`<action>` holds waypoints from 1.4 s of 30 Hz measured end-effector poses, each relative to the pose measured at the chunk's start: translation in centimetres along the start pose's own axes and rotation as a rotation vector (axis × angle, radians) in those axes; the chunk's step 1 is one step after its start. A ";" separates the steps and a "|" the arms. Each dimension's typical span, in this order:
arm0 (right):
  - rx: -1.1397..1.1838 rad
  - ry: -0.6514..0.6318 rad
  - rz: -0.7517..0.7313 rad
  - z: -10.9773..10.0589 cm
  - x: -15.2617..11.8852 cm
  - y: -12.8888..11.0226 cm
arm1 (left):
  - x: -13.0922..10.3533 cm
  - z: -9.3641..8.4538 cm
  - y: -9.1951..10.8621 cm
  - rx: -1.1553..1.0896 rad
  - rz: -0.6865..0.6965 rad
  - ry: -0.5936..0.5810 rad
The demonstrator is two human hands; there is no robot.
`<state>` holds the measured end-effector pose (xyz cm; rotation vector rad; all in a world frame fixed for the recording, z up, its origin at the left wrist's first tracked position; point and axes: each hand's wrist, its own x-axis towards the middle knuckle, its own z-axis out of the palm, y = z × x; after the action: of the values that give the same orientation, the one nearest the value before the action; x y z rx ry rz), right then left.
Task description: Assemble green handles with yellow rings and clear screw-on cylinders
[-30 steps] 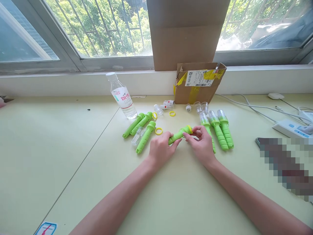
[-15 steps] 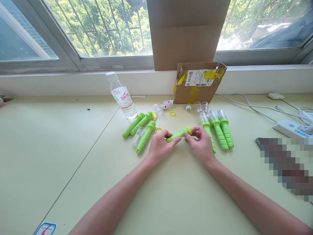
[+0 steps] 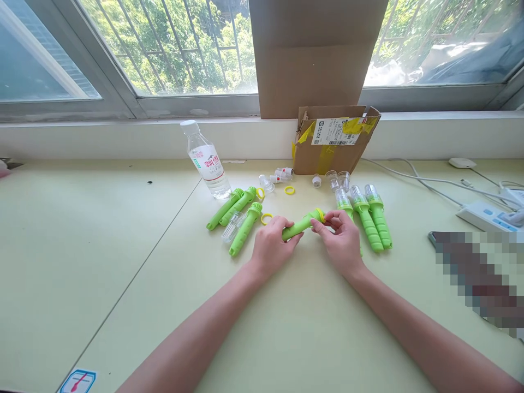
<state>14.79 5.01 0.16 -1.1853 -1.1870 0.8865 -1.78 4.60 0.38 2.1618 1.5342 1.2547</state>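
A green tube (image 3: 303,225) lies tilted between both hands, its threaded end up to the right. My left hand (image 3: 273,239) is closed around its lower end. At the other end, my right hand (image 3: 340,238) pinches a yellow ring (image 3: 320,215) that sits around the tube. Several green handles with clear caps (image 3: 369,225) stand in a row just right of my right hand, one partly hidden by it. Left of my left hand are three uncapped green handles (image 3: 246,229) and a clear cap (image 3: 233,227). Another yellow ring (image 3: 266,218) lies near my left hand.
A water bottle (image 3: 208,164) stands at the back left. An open cardboard box (image 3: 339,147) is at the back, with small clear and white parts (image 3: 280,176) before it. On the right are cables, a power strip (image 3: 485,217) and a blurred dark object (image 3: 475,278).
The tube and both hands have shifted slightly right in view. More of the tube's middle shows between the hands.
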 end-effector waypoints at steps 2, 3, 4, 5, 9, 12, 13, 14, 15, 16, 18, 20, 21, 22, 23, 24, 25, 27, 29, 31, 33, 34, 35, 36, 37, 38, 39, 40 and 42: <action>-0.010 -0.013 -0.002 -0.1 0.1 0.1 | -0.1 0.0 0.0 -0.030 -0.028 0.008; -0.015 -0.021 0.000 -0.1 0.1 0.1 | -0.1 0.0 -0.1 -0.041 -0.041 0.013; -0.020 -0.028 0.004 -0.1 0.1 0.2 | -0.1 0.0 -0.1 -0.051 -0.053 0.016; -0.025 -0.034 0.009 -0.2 0.2 0.2 | -0.1 0.0 -0.1 -0.059 -0.063 0.018; -0.026 -0.058 0.019 -0.2 0.1 0.0 | 0.1 -0.1 0.0 -0.098 -0.101 0.017; -0.022 -0.079 0.022 -0.2 0.1 -0.2 | 0.3 -0.3 0.1 -0.161 -0.131 0.005; -0.023 -0.083 0.023 -0.2 0.1 -0.2 | 0.3 -0.3 0.1 -0.188 -0.142 -0.002; -0.027 -0.087 0.024 -0.2 0.1 -0.2 | 0.4 -0.4 0.1 -0.215 -0.154 -0.010; -0.030 -0.092 0.025 -0.2 0.2 -0.2 | 0.5 -0.4 0.1 -0.239 -0.166 -0.020; -0.032 -0.099 0.026 -0.2 0.2 -0.2 | 0.5 -0.5 0.1 -0.260 -0.179 -0.029; -0.026 -0.116 0.021 -0.3 0.2 0.0 | 0.7 -0.6 0.1 -0.292 -0.204 -0.047; -0.012 -0.129 0.010 -0.3 0.3 0.2 | 0.8 -0.7 0.0 -0.315 -0.235 -0.065; -0.008 -0.131 0.003 -0.3 0.3 0.2 | 0.8 -0.8 0.1 -0.325 -0.255 -0.077; -0.005 -0.132 -0.004 -0.3 0.3 0.3 | 0.9 -0.8 0.1 -0.336 -0.278 -0.089; -0.004 -0.133 -0.010 -0.3 0.3 0.4 | 1.0 -0.9 0.1 -0.349 -0.303 -0.107; -0.005 -0.135 -0.014 -0.3 0.3 0.4 | 1.0 -1.0 0.2 -0.362 -0.327 -0.126; -0.008 -0.136 -0.017 -0.4 0.3 0.4 | 1.1 -1.1 0.2 -0.376 -0.350 -0.146; -0.015 -0.139 -0.019 -0.4 0.3 0.4 | 1.3 -1.4 0.3 -0.408 -0.390 -0.186; -0.024 -0.144 -0.016 -0.4 0.3 0.4 | 1.5 -1.7 0.3 -0.435 -0.420 -0.223; -0.036 -0.147 -0.011 -0.4 0.3 0.3 | 1.6 -2.0 0.3 -0.454 -0.437 -0.261; -0.050 -0.147 -0.005 -0.4 0.2 0.2 | 1.8 -2.1 0.2 -0.459 -0.446 -0.295; -0.059 -0.143 -0.003 -0.4 0.1 0.2 | 1.8 -2.2 0.2 -0.459 -0.448 -0.307; -0.069 -0.137 -0.003 -0.4 0.1 0.2 | 1.8 -2.2 0.1 -0.458 -0.449 -0.314; -0.079 -0.128 -0.002 -0.3 0.1 0.3 | 1.8 -2.1 0.1 -0.455 -0.445 -0.314; -0.090 -0.116 -0.002 -0.3 0.1 0.3 | 1.7 -2.0 0.1 -0.449 -0.431 -0.307; -0.098 -0.102 -0.005 -0.3 0.1 0.3 | 1.6 -1.9 0.1 -0.439 -0.409 -0.291; -0.102 -0.088 -0.010 -0.2 0.0 0.3 | 1.5 -1.8 0.0 -0.423 -0.379 -0.264; -0.101 -0.075 -0.015 -0.2 0.0 0.4 | 1.4 -1.7 0.0 -0.400 -0.343 -0.228; -0.089 -0.057 -0.026 -0.1 0.0 0.4 | 1.3 -1.4 -0.1 -0.335 -0.252 -0.155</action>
<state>14.94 5.10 -0.27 -1.2198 -1.2966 0.8598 -2.79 5.30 1.84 1.7513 1.3704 1.1372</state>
